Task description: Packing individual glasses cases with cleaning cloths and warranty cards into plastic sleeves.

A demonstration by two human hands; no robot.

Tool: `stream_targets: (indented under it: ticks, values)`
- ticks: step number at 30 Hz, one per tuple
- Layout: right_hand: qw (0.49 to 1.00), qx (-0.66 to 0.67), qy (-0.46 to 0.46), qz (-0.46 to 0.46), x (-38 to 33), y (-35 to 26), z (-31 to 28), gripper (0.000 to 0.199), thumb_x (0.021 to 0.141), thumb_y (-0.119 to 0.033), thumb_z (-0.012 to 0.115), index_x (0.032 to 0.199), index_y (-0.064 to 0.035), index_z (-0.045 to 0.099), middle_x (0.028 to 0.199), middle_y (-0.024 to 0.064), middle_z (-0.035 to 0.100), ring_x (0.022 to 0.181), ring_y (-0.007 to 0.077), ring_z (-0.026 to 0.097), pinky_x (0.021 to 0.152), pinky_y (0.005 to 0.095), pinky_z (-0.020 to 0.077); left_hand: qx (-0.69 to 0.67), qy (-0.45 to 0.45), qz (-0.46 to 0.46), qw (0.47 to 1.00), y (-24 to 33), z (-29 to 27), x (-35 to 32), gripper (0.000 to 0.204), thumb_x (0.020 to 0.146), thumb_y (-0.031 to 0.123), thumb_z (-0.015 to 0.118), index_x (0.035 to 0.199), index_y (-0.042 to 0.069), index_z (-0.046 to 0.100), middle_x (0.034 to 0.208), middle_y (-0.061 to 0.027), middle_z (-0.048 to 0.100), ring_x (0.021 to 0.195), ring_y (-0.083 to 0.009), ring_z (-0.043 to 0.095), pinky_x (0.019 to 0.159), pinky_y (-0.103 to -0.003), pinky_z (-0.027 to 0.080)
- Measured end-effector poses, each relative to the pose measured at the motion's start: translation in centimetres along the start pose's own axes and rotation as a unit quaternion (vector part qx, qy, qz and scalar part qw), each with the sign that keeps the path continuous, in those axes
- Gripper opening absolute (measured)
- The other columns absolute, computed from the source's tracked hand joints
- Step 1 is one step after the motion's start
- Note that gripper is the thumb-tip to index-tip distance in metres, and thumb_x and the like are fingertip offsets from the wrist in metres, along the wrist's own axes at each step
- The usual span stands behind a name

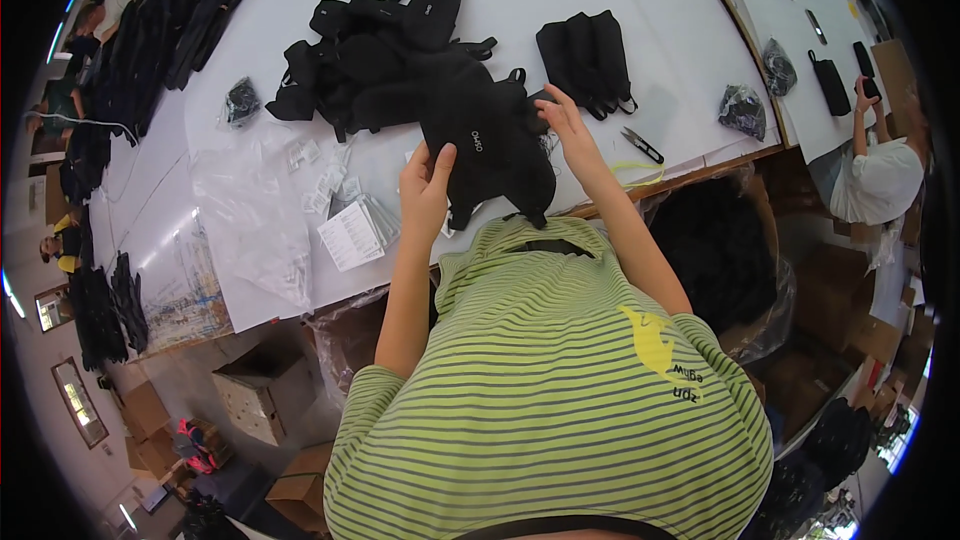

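Observation:
A black soft fabric pouch with small white lettering hangs over the near table edge, close to my body. My left hand is closed on its left side, thumb on top and fingers underneath. At the pouch's upper right edge, my right hand has its fingers stretched and slightly apart, their tips at the fabric. Beyond lies a heap of similar black pouches, some with loops. Another small stack of black pouches rests to the right, beyond my right hand.
Thread snips lie right of my right hand by a yellow strip. White paper tags and clear plastic bags are at left. Below the table edge, a lined box holds black items. A person works far right.

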State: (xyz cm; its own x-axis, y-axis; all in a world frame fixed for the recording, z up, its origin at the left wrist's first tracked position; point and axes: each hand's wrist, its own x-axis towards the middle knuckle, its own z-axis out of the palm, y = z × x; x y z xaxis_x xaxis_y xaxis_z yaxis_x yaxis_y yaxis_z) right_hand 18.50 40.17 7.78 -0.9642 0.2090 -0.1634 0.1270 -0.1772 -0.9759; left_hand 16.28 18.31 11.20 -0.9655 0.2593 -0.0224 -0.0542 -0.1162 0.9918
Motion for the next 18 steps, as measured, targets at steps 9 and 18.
stream_targets:
  ticks: [9, 18]
  values:
    - [0.991, -0.01, -0.127, -0.05, -1.1, -5.4, 4.1, 0.055, 0.087, -0.011, 0.063, 0.135, 0.0001, 0.039, 0.109, 0.0069, 0.061, 0.094, 0.01, 0.057, 0.083, 0.0232, 0.0465, -0.106, 0.029, -0.08, 0.991, 1.0, 3.2, -0.8, 0.044, 0.088, 0.011, 0.062, 0.126, 0.002, 0.042, 0.114, -0.012, 0.057, 0.1, -0.0174, 0.057, 0.085, -0.027, 0.047]
    - [0.994, 0.052, -0.095, 0.0, -3.6, -2.8, 5.3, 0.042, 0.088, -0.018, 0.061, 0.124, 0.0009, 0.049, 0.114, 0.01, 0.06, 0.099, 0.016, 0.058, 0.084, 0.0261, 0.0462, -0.203, 0.103, -0.115, 0.967, -0.1, 3.9, 0.7, 0.059, 0.092, 0.032, 0.055, 0.138, 0.006, 0.029, 0.128, -0.0098, 0.046, 0.116, -0.0209, 0.047, 0.096, -0.031, 0.04]
